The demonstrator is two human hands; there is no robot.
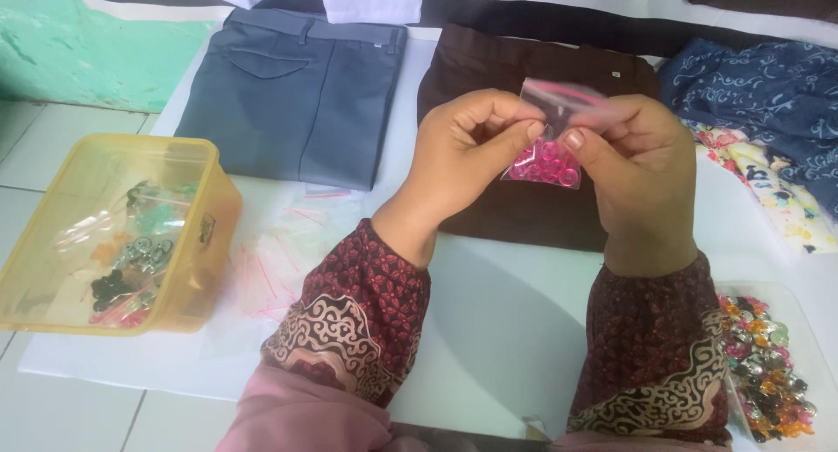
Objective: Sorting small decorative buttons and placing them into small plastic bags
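Head view: left hand [471, 151] & right hand [633, 160] both pinch top of a small clear bag [552, 147] w/ pink beads, held above the brown trousers [524, 77]. Yellow tub [196, 269] of packets at 9 o'clock, grey trousers [297, 94] at 11, mixed beads [768, 365] at 4 on table [497, 321].

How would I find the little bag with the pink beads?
Look above the brown trousers in the middle. Both hands, left hand and right hand, pinch a small clear bag there. It alone holds bright pink rings.
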